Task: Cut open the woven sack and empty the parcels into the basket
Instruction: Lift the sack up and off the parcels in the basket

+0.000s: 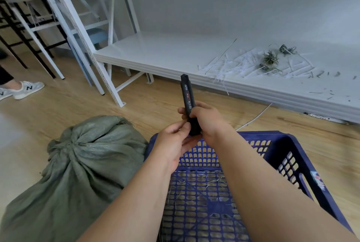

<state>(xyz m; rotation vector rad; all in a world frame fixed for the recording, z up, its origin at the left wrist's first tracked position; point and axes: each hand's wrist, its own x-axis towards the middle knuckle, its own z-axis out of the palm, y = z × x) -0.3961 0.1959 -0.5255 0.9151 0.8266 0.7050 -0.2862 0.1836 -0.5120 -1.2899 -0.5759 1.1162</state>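
Note:
A grey-green woven sack [74, 173], bunched and tied at its top, lies on the wooden floor at the lower left. Right of it stands a blue plastic lattice basket [282, 144] holding only a few stray fibres. Above the basket's far rim both hands hold a black utility knife [186, 93] upright. My right hand [206, 117] wraps its lower body. My left hand [175, 138] pinches its bottom end. No blade shows at the knife's top.
A low white shelf board [165, 52] runs across the back, strewn with cut white straps and knotted green ties [270, 58]. White rack legs [81, 33] stand at the left. Another person's grey sneaker [27, 89] is at the far left.

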